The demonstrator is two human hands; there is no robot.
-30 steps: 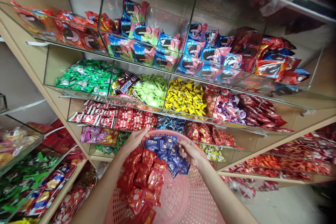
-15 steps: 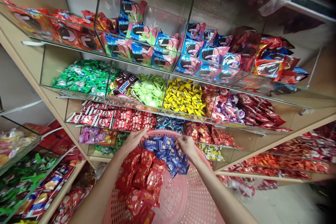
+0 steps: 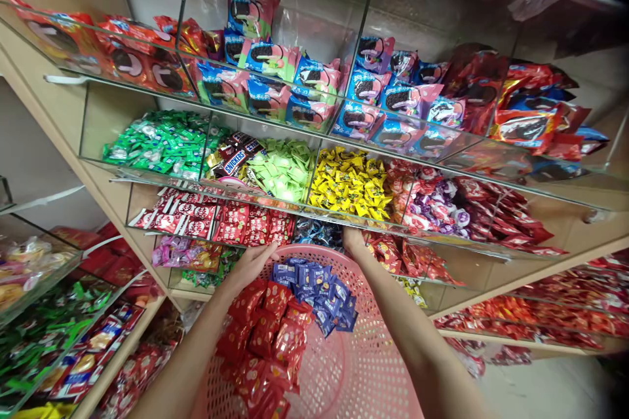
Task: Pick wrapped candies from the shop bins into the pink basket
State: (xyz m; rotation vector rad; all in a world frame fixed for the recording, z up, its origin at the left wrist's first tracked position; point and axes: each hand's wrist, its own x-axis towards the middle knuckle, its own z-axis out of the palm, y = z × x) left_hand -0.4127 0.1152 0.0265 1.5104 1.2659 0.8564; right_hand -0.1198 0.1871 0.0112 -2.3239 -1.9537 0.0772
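Right hand [image 3: 352,240] in at the dark blue packets [image 3: 317,232], left hand [image 3: 254,263] on the pink basket [image 3: 383,360].

Right fingers hidden beneath the shelf edge [image 3: 339,220], so cannot tell if wide, narrow or loaded; orange-red packs [image 3: 388,254] just beside, yellow-wrapped sweets [image 3: 350,183] one tier up. Right forearm [image 3: 407,321] across the basket's right side. Left hand closed on the far-left rim. Inside the basket: red packets [image 3: 268,334] heaped along the left, purple-blue packets [image 3: 322,293] bunched at the far side, both piles touching, bare pink base toward lower right.
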